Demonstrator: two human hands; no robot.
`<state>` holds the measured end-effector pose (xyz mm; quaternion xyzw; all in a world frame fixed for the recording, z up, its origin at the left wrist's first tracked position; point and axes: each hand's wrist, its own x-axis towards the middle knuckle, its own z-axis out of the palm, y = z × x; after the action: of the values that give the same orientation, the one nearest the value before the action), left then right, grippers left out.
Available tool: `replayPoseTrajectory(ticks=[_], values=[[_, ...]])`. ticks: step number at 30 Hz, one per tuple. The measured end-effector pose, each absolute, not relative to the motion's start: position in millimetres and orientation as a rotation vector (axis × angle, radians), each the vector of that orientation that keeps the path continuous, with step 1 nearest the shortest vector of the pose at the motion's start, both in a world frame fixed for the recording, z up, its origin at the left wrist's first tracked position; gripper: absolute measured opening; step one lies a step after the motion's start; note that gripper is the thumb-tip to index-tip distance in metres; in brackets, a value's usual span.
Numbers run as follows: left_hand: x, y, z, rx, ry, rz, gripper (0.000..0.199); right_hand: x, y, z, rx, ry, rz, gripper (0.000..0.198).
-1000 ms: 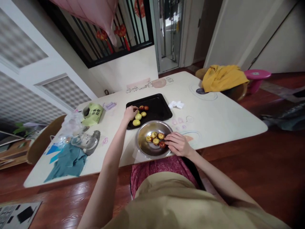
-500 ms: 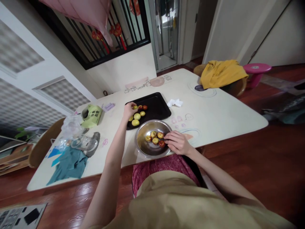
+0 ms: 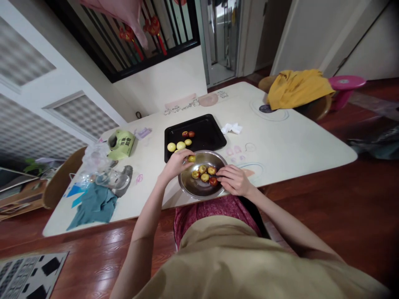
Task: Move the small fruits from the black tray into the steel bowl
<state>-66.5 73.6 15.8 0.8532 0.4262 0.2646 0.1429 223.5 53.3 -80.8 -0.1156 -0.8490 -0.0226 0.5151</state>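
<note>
A yellow-green jujube [image 3: 191, 158] is pinched between the fingertips of my left hand [image 3: 178, 163], just over the far left rim of a metal bowl [image 3: 187, 185]. My right hand [image 3: 234, 179] is closed over the bowl's right rim, its fingertips beside a reddish-brown jujube [image 3: 213, 181]. Several patchy yellow-and-brown jujubes [image 3: 205, 177] lie together on the bowl's bottom. Behind the bowl, a black tray [image 3: 205, 132] carries paler yellow-green jujubes [image 3: 181, 145] at its left and two red-brown jujubes [image 3: 188, 134] farther back. My left hand partly hides the tray's near edge.
A crumpled white tissue [image 3: 232, 128] lies right of the tray. On the table's left are a green tissue pack [image 3: 122, 144], a clear plastic bag [image 3: 96, 157] and a teal cloth [image 3: 95, 207]. A yellow garment [image 3: 297, 89] drapes a chair beside a pink stool [image 3: 347, 83].
My left hand has moved from the tray toward me, carrying a yellow-green jujube to the bowl's rim. My right hand stays at the bowl's right side. The view has shifted slightly.
</note>
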Motion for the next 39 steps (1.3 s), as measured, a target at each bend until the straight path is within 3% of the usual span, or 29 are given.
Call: replayPoseTrajectory(ticks=[11, 22, 28, 33, 39], values=[[-62, 85, 9, 2.729, 1.067, 0.211, 0.028, 225, 54, -84, -0.281, -2.053, -0.017, 0.026], [-67, 76, 9, 2.73, 1.037, 0.298, 0.043, 224, 54, -84, -0.283, -2.049, -0.045, 0.027], [-76, 81, 20, 2.69, 1.069, 0.409, 0.036, 224, 54, -86, -0.282, -2.056, 0.012, 0.025], [-81, 106, 28, 2.673, 1.155, 0.564, 0.033, 224, 54, -84, -0.292, -2.064, -0.015, 0.026], [-86, 168, 17, 2.616, 1.452, 0.634, 0.044, 222, 54, -80, -0.259, -2.015, -0.07, 0.027]])
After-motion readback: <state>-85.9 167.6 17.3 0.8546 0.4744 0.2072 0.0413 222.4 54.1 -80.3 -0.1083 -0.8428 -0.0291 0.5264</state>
